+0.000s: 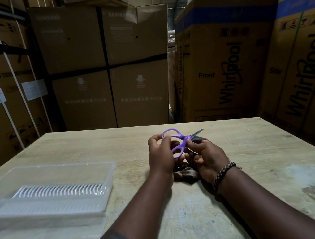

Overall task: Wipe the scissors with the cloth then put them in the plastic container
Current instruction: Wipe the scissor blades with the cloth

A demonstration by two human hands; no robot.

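Observation:
Purple-handled scissors (pixel 183 139) with grey blades slightly apart are held above the middle of the wooden table (pixel 257 156), blades pointing right. My left hand (pixel 160 156) grips the handle loops. My right hand (pixel 205 154) pinches the scissors near the pivot and holds a brown cloth (pixel 185 173), which bunches out beneath both hands onto the table. The clear plastic container (pixel 108 176), with a white ribbed insert inside, sits on the left of the table, well apart from the hands.
Tall cardboard appliance boxes (pixel 225 60) stand close behind the table's far edge and along both sides. A braided bracelet (pixel 222 173) is on my right wrist. The table surface near me is worn and patchy.

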